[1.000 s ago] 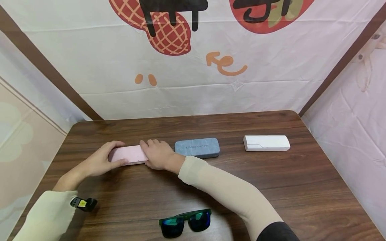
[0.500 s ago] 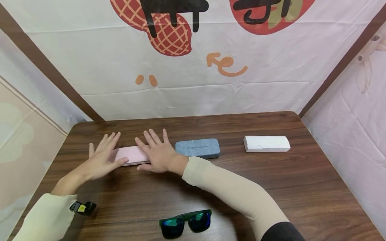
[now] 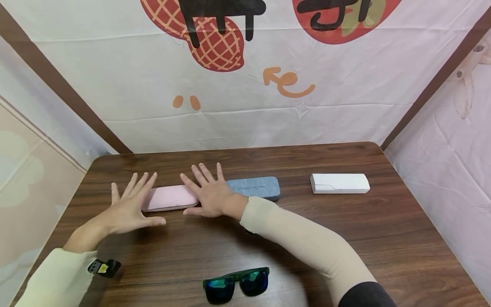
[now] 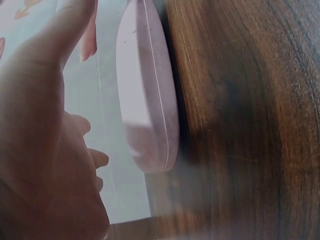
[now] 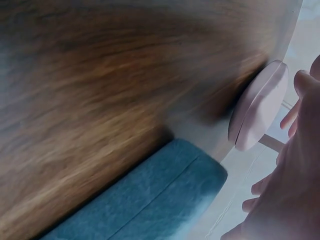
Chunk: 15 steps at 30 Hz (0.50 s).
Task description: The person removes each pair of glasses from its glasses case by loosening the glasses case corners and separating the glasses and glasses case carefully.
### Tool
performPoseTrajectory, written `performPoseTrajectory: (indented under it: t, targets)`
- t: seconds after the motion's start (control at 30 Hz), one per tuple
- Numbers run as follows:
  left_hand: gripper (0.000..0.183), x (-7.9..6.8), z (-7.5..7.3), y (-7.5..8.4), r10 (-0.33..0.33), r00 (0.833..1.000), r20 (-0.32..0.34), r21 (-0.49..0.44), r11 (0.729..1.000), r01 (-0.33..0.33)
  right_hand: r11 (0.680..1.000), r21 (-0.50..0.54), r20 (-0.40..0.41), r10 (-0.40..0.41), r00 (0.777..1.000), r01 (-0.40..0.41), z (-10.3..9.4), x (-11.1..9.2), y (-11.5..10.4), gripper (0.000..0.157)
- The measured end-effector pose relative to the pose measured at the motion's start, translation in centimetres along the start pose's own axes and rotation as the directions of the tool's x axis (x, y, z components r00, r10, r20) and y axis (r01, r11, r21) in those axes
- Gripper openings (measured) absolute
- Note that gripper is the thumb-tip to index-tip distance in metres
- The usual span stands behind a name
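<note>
A closed pink glasses case (image 3: 170, 197) lies on the brown wooden table, its seam running along the side in the left wrist view. At its left end my left hand (image 3: 124, 211) has its fingers spread, holding nothing. My right hand (image 3: 215, 196), fingers also spread, is at the case's right end and overlaps the left end of a blue glasses case (image 3: 257, 187) in the head view. In the right wrist view the blue case (image 5: 150, 195) and the pink case (image 5: 260, 107) lie with a gap between them.
A white case (image 3: 339, 183) lies at the right of the table (image 3: 383, 243). Dark sunglasses (image 3: 235, 285) with mirrored lenses rest near the front edge. A printed white cloth (image 3: 245, 123) hangs behind the table.
Both hands have let go of the pink case and spread their fingers. The right hand has moved right, the left slightly away to the left. The pink case now shows more fully.
</note>
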State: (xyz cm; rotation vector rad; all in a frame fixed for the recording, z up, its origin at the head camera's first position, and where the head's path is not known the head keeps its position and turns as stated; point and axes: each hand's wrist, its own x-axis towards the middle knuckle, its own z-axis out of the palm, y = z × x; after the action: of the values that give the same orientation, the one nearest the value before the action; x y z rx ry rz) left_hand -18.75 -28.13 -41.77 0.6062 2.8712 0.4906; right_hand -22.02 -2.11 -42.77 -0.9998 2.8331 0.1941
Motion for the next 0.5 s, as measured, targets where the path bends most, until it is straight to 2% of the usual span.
performPoseTrajectory:
  t: [0.27,0.5]
  targets:
    - [0.122,0.0,-0.1,0.2,-0.007,1.0,0.009,0.005,1.0,0.007,1.0,0.004,0.015,-0.001,1.0,0.001,0.2,-0.6,0.9,0.096]
    - [0.117,0.5,-0.2,1.0,-0.004,1.0,0.023,0.009,1.0,0.004,1.0,-0.005,0.017,-0.003,1.0,0.003,0.4,-1.5,1.8,0.095]
